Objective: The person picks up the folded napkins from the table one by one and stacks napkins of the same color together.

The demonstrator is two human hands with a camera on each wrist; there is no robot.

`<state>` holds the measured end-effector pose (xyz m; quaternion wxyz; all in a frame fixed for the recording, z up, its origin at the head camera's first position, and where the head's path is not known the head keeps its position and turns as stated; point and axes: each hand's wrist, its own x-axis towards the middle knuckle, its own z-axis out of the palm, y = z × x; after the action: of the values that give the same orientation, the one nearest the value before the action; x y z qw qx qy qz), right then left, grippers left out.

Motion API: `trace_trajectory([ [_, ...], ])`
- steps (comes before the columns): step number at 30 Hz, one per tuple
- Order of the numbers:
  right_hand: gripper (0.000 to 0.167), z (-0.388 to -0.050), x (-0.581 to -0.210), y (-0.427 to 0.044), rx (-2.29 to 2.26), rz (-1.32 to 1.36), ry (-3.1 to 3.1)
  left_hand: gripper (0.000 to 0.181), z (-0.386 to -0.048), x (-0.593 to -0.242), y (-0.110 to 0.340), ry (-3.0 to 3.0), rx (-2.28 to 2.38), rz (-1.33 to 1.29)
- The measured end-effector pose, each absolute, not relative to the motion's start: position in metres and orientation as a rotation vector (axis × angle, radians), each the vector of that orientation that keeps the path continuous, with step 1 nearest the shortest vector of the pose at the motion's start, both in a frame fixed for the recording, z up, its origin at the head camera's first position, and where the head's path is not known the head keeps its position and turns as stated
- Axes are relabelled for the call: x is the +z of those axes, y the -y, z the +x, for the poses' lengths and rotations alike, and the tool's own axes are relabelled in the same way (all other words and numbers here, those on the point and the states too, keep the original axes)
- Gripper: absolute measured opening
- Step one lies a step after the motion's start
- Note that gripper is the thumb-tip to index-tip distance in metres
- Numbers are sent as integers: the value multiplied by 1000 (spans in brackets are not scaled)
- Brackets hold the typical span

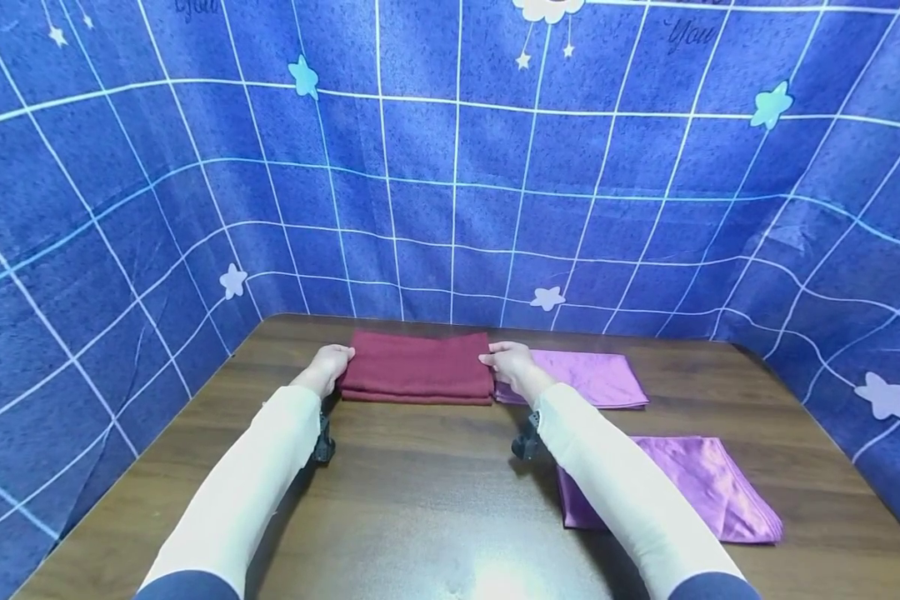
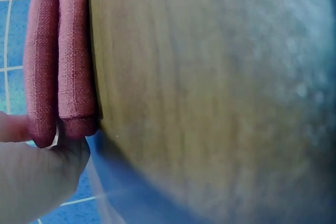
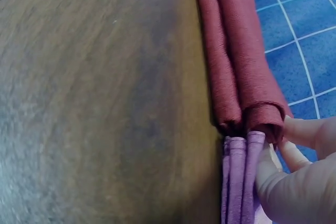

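A folded dark red cloth (image 1: 418, 367) lies near the table's back edge. At its left end my left hand (image 1: 333, 365) pinches the side; in the left wrist view the thumb of that hand (image 2: 44, 174) sits between two thick folded layers of the cloth (image 2: 73, 56). My right hand (image 1: 512, 363) pinches the right end, and in the right wrist view the fingers of this hand (image 3: 302, 166) are at the upper red roll (image 3: 247, 61). Right beside the red cloth, under my right hand, lies a folded purple cloth (image 1: 588, 377), its layered edge (image 3: 239, 177) touching the red one.
Another folded purple cloth (image 1: 708, 483) lies nearer on the right, partly behind my right sleeve (image 1: 615, 475). The brown wooden table (image 1: 420, 492) has blue curtains (image 1: 420, 208) with white grid lines along its back and sides.
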<state>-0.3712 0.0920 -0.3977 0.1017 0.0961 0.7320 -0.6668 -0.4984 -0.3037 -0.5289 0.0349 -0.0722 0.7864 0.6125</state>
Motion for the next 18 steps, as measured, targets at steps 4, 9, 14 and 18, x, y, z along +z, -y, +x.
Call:
trace_trajectory([
  [4,43,-373,-394,-93,-2046,294,-2071,34,-485,-514,294,-2375,1896,-291],
  [9,43,-391,-405,-96,-2099,339,-1998,34,-435,-465,268,-2337,1922,-296],
  [14,42,-406,-418,-100,-2177,290,-1920,40,-389,-419,240,-2389,1828,-352],
  [18,48,-384,-398,-94,-2179,368,-1929,41,-390,-418,242,-2390,1801,-359],
])
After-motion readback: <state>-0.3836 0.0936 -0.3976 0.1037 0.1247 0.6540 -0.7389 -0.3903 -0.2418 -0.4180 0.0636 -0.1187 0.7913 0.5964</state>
